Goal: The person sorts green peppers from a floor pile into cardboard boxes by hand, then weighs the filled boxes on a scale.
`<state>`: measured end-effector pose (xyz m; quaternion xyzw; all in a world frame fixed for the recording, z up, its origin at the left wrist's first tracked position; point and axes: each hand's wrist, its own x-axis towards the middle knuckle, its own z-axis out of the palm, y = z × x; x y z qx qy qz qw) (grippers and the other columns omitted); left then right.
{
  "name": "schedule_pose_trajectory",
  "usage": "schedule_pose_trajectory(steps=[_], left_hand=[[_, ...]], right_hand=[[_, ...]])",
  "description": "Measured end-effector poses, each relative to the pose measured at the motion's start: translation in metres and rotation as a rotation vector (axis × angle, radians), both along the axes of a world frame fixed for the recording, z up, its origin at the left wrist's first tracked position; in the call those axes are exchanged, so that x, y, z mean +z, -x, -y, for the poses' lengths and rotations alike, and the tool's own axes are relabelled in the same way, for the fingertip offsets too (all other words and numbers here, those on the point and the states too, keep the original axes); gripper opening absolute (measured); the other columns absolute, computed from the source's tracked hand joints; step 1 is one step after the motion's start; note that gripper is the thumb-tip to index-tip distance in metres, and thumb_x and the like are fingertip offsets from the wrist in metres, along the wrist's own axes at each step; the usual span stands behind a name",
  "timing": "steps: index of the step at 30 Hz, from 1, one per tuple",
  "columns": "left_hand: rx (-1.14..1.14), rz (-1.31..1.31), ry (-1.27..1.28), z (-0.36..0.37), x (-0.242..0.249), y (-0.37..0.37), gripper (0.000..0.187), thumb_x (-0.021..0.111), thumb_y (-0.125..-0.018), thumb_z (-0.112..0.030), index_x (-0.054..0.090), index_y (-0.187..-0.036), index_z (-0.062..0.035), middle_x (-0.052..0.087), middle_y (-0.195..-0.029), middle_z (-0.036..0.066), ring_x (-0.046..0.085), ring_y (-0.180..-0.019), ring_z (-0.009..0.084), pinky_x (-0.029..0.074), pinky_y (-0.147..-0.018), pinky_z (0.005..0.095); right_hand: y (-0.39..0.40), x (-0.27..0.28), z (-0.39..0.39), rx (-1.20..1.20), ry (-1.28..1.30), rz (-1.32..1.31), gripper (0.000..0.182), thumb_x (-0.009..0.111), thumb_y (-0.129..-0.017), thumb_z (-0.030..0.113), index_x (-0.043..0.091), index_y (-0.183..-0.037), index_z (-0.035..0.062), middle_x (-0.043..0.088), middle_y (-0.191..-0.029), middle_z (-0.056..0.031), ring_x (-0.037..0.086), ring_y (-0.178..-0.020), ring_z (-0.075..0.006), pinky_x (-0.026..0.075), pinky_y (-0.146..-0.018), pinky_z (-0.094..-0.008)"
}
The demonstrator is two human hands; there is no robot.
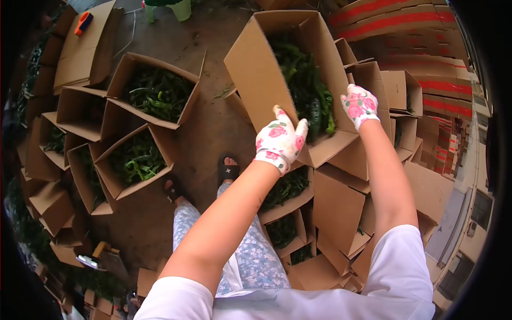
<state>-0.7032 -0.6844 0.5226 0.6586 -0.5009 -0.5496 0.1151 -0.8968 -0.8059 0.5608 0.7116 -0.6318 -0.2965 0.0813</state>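
A cardboard box (266, 69) with its flaps up holds long green peppers (304, 74). It is tilted and sits in front of me, above or on other boxes. My left hand (280, 137), in a white floral glove, grips the near left flap edge, thumb towards the box's inside. My right hand (361, 105), gloved alike, is closed against the right side of the same box; some of its fingertips are hidden by the wall.
Open boxes of peppers (160, 98) stand left, with another box (141, 160) nearer my feet. More boxes (338, 210) crowd below and right. Flattened cardboard (88, 45) carries an orange tape dispenser (83, 23). A green stool (178, 9) stands at the back; red-striped cartons (400, 21) are stacked right.
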Motion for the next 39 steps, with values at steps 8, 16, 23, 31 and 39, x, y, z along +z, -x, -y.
schedule_pose_trajectory(steps=[8, 16, 23, 31, 39], left_hand=[[0.476, -0.145, 0.17, -0.08, -0.094, -0.086, 0.055, 0.054, -0.09, -0.04, 0.046, -0.13, -0.0035, 0.054, -0.125, 0.019, 0.051, -0.118, 0.0331, 0.039, -0.1, 0.0397], [0.491, 0.355, -0.401, -0.148, -0.257, -0.233, 0.082, 0.062, -0.079, -0.053, 0.035, -0.139, -0.0034, 0.048, -0.133, 0.02, 0.048, -0.123, 0.0319, 0.039, -0.101, 0.0393], [0.082, 0.565, -0.037, -0.187, -0.314, -0.179, 0.016, 0.047, -0.085, -0.015, 0.057, -0.094, -0.0057, 0.067, -0.08, 0.013, 0.067, -0.072, 0.0307, 0.053, -0.061, 0.0407], [-0.206, -0.201, 0.08, -0.251, -0.276, -0.084, 0.028, 0.052, -0.09, -0.023, 0.056, -0.111, -0.0052, 0.066, -0.091, 0.012, 0.065, -0.081, 0.0292, 0.051, -0.071, 0.0405], [0.966, 0.538, 0.117, -0.344, -0.281, -0.161, 0.078, 0.075, -0.074, -0.028, 0.035, -0.136, -0.0027, 0.039, -0.133, 0.016, 0.04, -0.123, 0.0333, 0.03, -0.106, 0.0446]], right_hand=[[-0.014, 0.019, -0.013, -0.019, 0.075, 0.163, 0.03, 0.062, -0.085, 0.03, 0.051, -0.102, 0.0074, 0.063, -0.103, -0.0158, 0.062, -0.093, -0.0364, 0.05, -0.076, -0.0443], [-0.206, -0.017, -0.144, 0.628, -0.068, 1.135, 0.023, 0.064, -0.076, 0.002, 0.061, -0.1, 0.0013, 0.06, -0.095, -0.0081, 0.061, -0.088, -0.0217, 0.049, -0.076, -0.0306], [-0.343, -0.301, -0.113, 0.604, -0.633, 0.369, 0.032, 0.061, -0.08, 0.031, 0.067, -0.1, 0.0063, 0.066, -0.1, -0.0117, 0.064, -0.095, -0.0255, 0.05, -0.081, -0.0384], [-0.282, -0.324, -0.149, 0.603, -0.509, 0.334, 0.015, 0.059, -0.078, 0.017, 0.073, -0.08, 0.0116, 0.07, -0.083, -0.0106, 0.069, -0.081, -0.0253, 0.053, -0.069, -0.0359], [-0.117, -0.28, -0.255, 0.556, -0.708, 0.172, 0.015, 0.055, -0.079, 0.018, 0.069, -0.074, 0.0121, 0.068, -0.076, -0.0088, 0.067, -0.073, -0.0251, 0.051, -0.07, -0.0366]])
